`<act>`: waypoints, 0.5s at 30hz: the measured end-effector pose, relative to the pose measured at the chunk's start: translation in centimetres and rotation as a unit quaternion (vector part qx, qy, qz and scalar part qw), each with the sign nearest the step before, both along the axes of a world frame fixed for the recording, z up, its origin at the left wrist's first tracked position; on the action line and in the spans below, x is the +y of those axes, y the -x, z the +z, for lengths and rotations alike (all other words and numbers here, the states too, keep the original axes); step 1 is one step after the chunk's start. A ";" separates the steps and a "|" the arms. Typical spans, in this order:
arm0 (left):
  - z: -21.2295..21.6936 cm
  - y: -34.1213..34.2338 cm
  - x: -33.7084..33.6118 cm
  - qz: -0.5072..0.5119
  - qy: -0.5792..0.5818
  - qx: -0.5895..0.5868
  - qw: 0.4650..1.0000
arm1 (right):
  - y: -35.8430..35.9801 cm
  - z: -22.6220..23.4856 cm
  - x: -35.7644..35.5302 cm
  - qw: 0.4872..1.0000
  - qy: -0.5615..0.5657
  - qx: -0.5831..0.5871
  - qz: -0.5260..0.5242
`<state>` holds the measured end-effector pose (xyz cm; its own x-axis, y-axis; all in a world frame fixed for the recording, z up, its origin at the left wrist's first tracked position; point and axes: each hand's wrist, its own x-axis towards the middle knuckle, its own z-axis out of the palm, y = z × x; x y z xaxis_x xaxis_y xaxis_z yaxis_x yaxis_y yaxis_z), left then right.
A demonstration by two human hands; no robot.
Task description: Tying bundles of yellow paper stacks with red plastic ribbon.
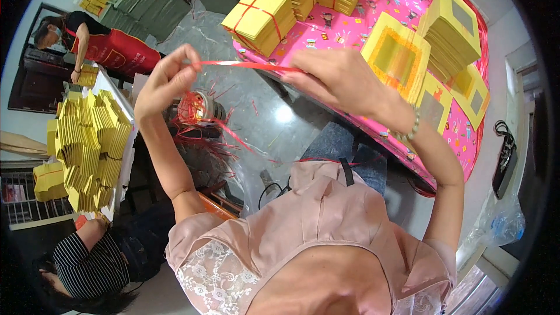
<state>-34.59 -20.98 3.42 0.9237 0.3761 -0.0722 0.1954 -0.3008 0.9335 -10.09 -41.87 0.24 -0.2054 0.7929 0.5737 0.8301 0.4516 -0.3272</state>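
A red plastic strap [249,65] runs nearly level between my two raised hands. The fingertips of my left hand [170,80] pinch its left end. My right hand [338,79] is closed round the other end, its knuckles upward and a beaded bracelet at the wrist. Just beyond the right hand, on a table with a pink patterned cloth [318,38], stands a bundle of yellow paper [261,18] bound crosswise with red strap. Right of that hand lies a yellow paper stack [396,52] with an orange-bordered window shape.
Below my left hand, red strap scraps [195,108] lie heaped round a spool-like object. More yellow stacks [452,26] stand at the table's right. On the left, a table holds folded yellow bundles [87,140], with a person in a red apron [122,49] and another in stripes [93,262].
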 end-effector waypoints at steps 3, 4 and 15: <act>-4.7 -0.2 4.9 0.052 0.132 -0.011 0.990 | 1.0 -3.6 -1.9 0.996 0.044 0.048 -0.066; -6.7 -0.2 6.5 0.066 0.159 -0.002 0.985 | 1.7 -5.1 -2.4 0.992 0.057 0.053 -0.097; -25.8 -6.3 17.0 0.206 0.083 0.057 0.973 | 1.0 -19.9 -1.5 0.933 0.145 -0.076 -0.322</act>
<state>-28.33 -4.01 -22.38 0.6786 0.6877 -0.2581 0.3735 -0.0205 0.9274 -11.14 -43.38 -19.62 0.3050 0.8971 0.3196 0.9454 -0.2447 -0.2153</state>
